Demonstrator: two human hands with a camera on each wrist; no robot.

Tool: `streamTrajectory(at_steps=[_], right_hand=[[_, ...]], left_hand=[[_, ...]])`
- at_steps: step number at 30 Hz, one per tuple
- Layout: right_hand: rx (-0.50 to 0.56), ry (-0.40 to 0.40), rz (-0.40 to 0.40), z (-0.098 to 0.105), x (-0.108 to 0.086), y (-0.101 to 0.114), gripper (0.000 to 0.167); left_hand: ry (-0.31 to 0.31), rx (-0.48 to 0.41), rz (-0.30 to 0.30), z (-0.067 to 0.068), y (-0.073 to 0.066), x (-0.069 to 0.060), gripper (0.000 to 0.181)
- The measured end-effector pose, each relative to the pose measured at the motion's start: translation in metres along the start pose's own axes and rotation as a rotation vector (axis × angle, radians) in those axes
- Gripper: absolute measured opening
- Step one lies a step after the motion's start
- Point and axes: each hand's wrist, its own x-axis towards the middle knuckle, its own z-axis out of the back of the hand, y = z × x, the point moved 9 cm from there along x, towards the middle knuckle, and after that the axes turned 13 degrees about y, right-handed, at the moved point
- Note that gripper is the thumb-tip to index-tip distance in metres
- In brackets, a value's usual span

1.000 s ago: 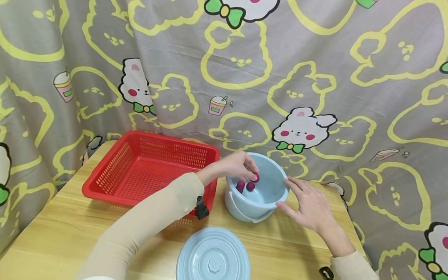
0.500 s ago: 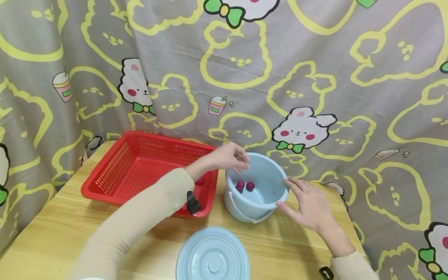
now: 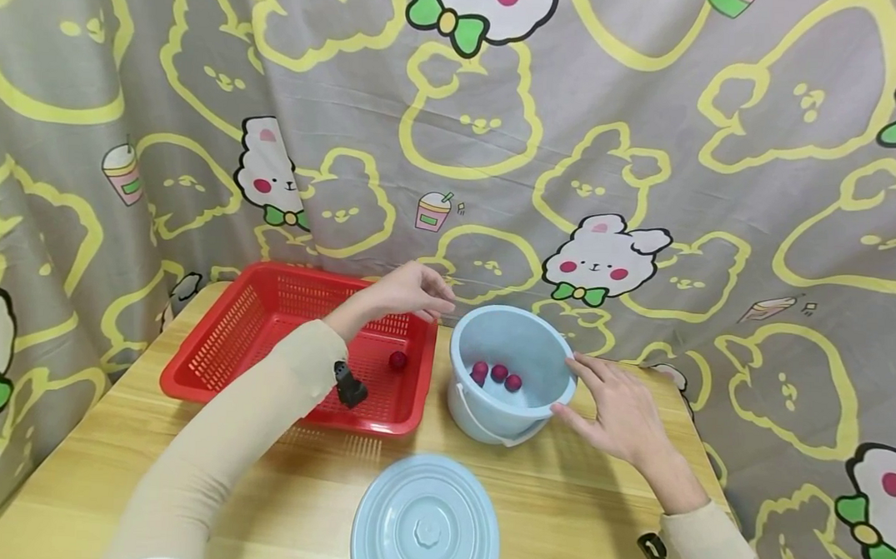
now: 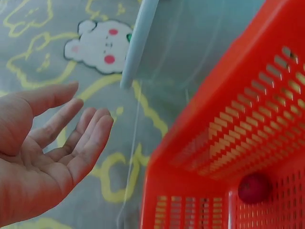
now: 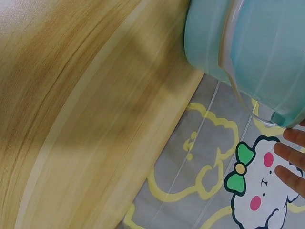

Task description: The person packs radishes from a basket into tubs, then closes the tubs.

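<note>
My left hand (image 3: 410, 291) hovers over the back right corner of a red plastic basket (image 3: 203, 395), holding nothing, its fingers loosely bent. In the left wrist view its palm (image 4: 33, 186) is bare. One small dark red ball (image 3: 397, 360), fruit-like, lies in the basket's right part. To the right stands a light blue bucket (image 3: 479, 423) with its white handle hanging in front. Several more dark red balls (image 3: 513, 383) lie on the bucket's bottom. The fingertips and thumb of my right hand (image 3: 622, 412) touch the bucket's right rim, the fingers nearly straight.
A round light blue lid (image 3: 427, 529) with a small knob lies at the front of the wooden table (image 3: 573, 518). A grey patterned curtain (image 3: 489, 206) hangs close behind the table. The left sleeve (image 3: 261, 421) crosses over the basket's front edge.
My left hand has let go of a dark red ball in the bucket and moved left, out over the basket. My right hand has stayed at the bucket's rim.
</note>
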Motion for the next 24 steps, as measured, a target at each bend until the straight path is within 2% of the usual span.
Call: streamTrajectory(at_steps=[5,12,17,24], right_hand=[[0.0,-0.001,-0.001,0.0,0.0,0.0,0.073],[-0.001,-0.005,0.002,-0.001,-0.001,0.0,0.073],[0.001,-0.009,0.004,-0.001,-0.001,0.0,0.073],[0.0,-0.006,0.002,0.0,-0.001,0.0,0.073]], left_hand=[[-0.005,-0.024,0.044,0.013,0.021,-0.004,0.032],[-0.011,-0.014,0.111,0.025,0.059,-0.002,0.031],[0.016,0.009,0.145,0.025,0.081,0.002,0.031],[0.08,-0.02,0.188,0.017,0.107,0.011,0.029]])
